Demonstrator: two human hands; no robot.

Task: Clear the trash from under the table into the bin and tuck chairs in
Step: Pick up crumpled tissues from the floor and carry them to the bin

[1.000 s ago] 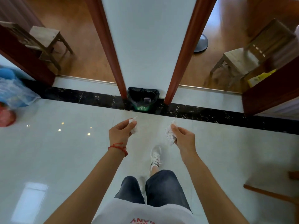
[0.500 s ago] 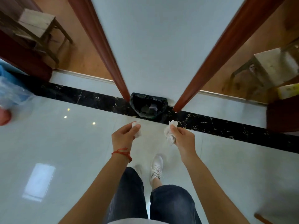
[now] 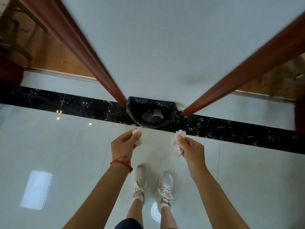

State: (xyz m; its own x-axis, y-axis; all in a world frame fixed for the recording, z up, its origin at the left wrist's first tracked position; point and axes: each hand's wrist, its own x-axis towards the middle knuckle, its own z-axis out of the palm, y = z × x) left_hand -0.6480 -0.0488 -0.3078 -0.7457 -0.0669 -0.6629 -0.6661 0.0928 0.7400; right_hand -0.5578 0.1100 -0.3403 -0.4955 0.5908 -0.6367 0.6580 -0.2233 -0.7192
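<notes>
Tissue (image 3: 138, 138), white and crumpled, sits pinched between the thumb and curled fingers of the left hand (image 3: 123, 144), poking out past the fingertips. A red string bracelet (image 3: 123, 163) circles that wrist. Just ahead of this hand and a little to its right stands the bin (image 3: 151, 112), lined with a black bag, its open mouth showing a few grey scraps at the bottom. The bin rests on a black marble strip (image 3: 74, 104) in the floor, against a pale wall panel (image 3: 165, 47) framed by two reddish wooden posts (image 3: 85, 52) that fan out to either side. Below and between the two hands, a pair of white sneakers (image 3: 165, 187) stands on the glossy pale floor tiles (image 3: 66, 154). The right hand (image 3: 191, 148) grips a second, larger wad of crumpled tissue (image 3: 177, 144) in its curled fingers, the paper bulging out to the left of the thumb. This hand is level with the left one, and the bin lies ahead of it and to its left. Neither wad touches the bin.
</notes>
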